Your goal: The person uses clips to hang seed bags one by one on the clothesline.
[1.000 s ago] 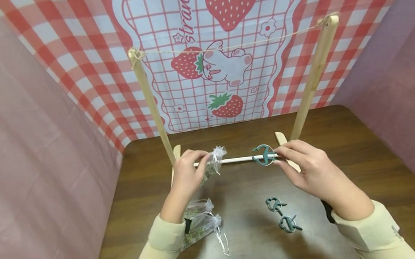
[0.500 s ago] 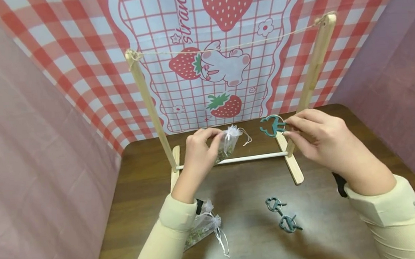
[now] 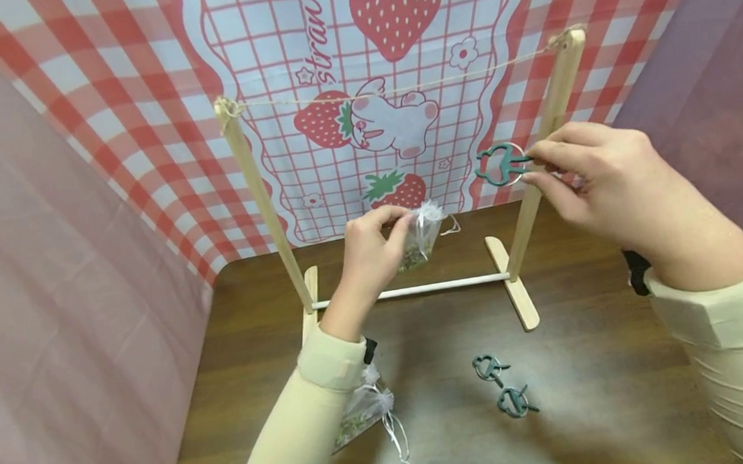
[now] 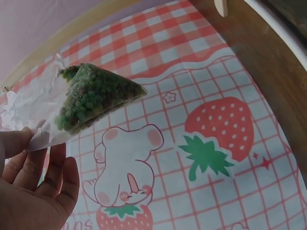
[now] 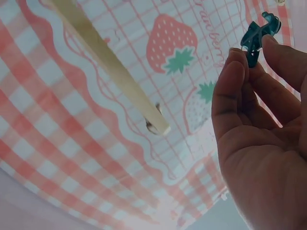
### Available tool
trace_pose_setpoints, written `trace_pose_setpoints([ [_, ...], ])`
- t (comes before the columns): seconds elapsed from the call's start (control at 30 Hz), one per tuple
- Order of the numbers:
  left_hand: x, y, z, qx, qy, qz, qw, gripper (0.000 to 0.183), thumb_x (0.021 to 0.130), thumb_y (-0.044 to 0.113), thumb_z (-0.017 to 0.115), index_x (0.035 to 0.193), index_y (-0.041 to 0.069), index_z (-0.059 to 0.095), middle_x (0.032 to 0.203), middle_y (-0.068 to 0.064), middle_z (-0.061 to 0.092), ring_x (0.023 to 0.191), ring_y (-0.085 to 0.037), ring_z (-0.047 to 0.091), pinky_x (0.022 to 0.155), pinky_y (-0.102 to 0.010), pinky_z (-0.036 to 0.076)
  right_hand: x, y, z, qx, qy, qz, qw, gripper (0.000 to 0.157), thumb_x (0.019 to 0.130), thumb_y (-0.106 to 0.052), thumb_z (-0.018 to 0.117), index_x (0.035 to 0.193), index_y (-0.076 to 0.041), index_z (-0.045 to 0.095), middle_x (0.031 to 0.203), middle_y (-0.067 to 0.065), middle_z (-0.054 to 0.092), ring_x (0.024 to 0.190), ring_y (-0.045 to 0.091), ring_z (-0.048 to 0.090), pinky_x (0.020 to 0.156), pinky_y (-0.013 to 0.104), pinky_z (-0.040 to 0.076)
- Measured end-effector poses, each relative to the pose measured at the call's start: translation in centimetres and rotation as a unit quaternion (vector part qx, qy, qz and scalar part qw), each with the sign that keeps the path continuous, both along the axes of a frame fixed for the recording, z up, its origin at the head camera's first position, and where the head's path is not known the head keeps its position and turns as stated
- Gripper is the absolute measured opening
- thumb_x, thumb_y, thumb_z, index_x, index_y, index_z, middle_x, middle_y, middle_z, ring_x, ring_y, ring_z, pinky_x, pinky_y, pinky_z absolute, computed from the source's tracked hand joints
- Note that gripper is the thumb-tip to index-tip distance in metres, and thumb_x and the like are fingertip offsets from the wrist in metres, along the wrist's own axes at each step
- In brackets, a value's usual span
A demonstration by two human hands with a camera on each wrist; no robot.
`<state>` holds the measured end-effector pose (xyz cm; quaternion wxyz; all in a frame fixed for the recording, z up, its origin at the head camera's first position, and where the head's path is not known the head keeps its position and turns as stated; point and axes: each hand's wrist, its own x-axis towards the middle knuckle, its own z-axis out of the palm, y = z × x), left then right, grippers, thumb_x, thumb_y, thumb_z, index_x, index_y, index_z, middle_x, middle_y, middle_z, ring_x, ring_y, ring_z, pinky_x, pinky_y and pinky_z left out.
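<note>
Between thumb and fingers, my left hand (image 3: 376,253) pinches a sheer white drawstring organza bag (image 3: 425,232) above the frame's white bottom rod. In the left wrist view, green and brownish bits fill the bag's lower corner (image 4: 96,96). Higher and to the right, my right hand (image 3: 621,193) pinches the handles of a green spring clip (image 3: 503,164) with a metal ring. The clip also shows above the fingertips in the right wrist view. A string (image 3: 400,88) runs between the tops of the wooden frame's two posts, above both hands.
The wooden frame's left post (image 3: 264,203) and right post (image 3: 552,126) stand on flat feet, joined by a white rod (image 3: 446,285). Two more green clips (image 3: 490,369) lie on the brown table (image 3: 576,376). More filled bags (image 3: 365,412) lie beneath the left forearm. A strawberry-print cloth (image 3: 455,125) hangs behind.
Both hands have risen from rod level and moved forward. The left carries the bag slightly right; the right lifts the clip further up and right, beside the right post.
</note>
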<state>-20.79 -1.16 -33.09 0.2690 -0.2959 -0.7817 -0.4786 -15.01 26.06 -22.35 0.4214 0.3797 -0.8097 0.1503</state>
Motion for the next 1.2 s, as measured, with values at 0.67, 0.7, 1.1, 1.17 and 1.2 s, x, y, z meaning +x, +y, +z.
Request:
trace_pose_setpoints([
  [0.67, -2.2, 3.9, 2.5, 0.073, -0.06, 0.002, 0.9955, 0.012, 0.096, 0.011, 0.072, 0.094, 0.001, 0.078, 0.083, -0.003, 0.074, 0.066, -0.008, 0.062, 0.06, -0.023, 0.052, -2.3, 1.5, 6.4, 0.09, -0.005, -0.042, 0.995, 0.014, 0.083, 0.004, 0.077, 0.095, 0.009, 0.073, 0.086, 0.018, 0.068, 0.065, 0.026, 0.06, 0.062, 0.035, 0.042],
  [0.7, -2.3, 4.1, 2.7, 0.074, -0.064, 0.004, 0.9952, 0.012, 0.096, 0.011, 0.073, 0.094, 0.001, 0.078, 0.083, -0.003, 0.074, 0.066, -0.008, 0.062, 0.06, -0.023, 0.052, -2.4, 1.5, 6.7, 0.094, -0.004, -0.041, 0.995, 0.014, 0.083, 0.004, 0.078, 0.094, 0.009, 0.072, 0.085, 0.018, 0.068, 0.065, 0.026, 0.061, 0.062, 0.037, 0.043],
  [1.1, -3.6, 5.9, 4.3, 0.096, -0.105, -0.009, 0.9898, 0.014, 0.098, 0.012, 0.071, 0.095, 0.0, 0.077, 0.085, -0.004, 0.074, 0.073, -0.011, 0.066, 0.066, -0.021, 0.055, -4.0, 1.9, 9.5, 0.151, -0.019, -0.066, 0.986, 0.01, 0.084, 0.007, 0.077, 0.092, 0.01, 0.072, 0.076, 0.019, 0.064, 0.059, 0.025, 0.055, 0.058, 0.032, 0.04],
  [1.17, -3.8, 6.1, 4.5, 0.096, -0.102, -0.003, 0.9901, 0.014, 0.098, 0.012, 0.071, 0.095, 0.001, 0.077, 0.085, -0.004, 0.074, 0.073, -0.01, 0.066, 0.067, -0.021, 0.055, -4.4, 1.8, 10.0, 0.158, -0.027, -0.07, 0.985, 0.01, 0.084, 0.007, 0.077, 0.091, 0.011, 0.072, 0.077, 0.021, 0.065, 0.061, 0.029, 0.057, 0.059, 0.041, 0.045],
  [1.2, -3.9, 6.2, 4.6, 0.096, -0.101, 0.0, 0.9902, 0.014, 0.098, 0.013, 0.071, 0.094, 0.001, 0.077, 0.084, -0.003, 0.074, 0.073, -0.01, 0.066, 0.067, -0.02, 0.054, -4.6, 1.8, 10.2, 0.161, -0.029, -0.071, 0.984, 0.01, 0.084, 0.007, 0.077, 0.091, 0.011, 0.072, 0.078, 0.022, 0.066, 0.061, 0.032, 0.058, 0.059, 0.047, 0.046],
])
